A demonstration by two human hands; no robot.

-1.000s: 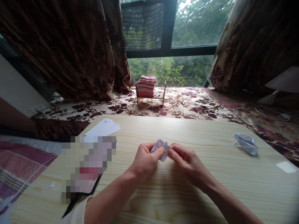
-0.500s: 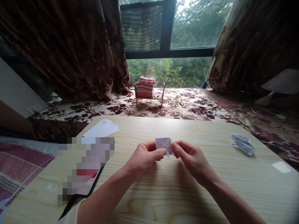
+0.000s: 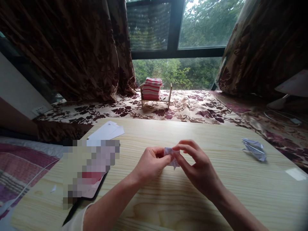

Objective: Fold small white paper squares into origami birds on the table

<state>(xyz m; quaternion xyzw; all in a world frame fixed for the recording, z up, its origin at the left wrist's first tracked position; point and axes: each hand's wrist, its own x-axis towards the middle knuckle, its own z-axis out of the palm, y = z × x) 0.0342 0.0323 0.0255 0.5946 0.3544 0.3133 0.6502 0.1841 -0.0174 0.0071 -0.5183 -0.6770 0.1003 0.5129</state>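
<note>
A small folded piece of pale printed paper is pinched between both my hands just above the light wooden table. My left hand grips its left side with thumb and fingers closed. My right hand covers its right side, the fingers curled over the top of the paper. Most of the paper is hidden by my fingers; a small point sticks out below.
A finished folded paper figure lies at the table's right. White sheets and a blurred-out item lie at the left. A little wooden rack with striped cloths stands on the floral sill. A lamp cable is far right.
The paper was held up flat and showing between my fingertips; now my right hand has closed over it and both hands have drawn together, lower toward the table.
</note>
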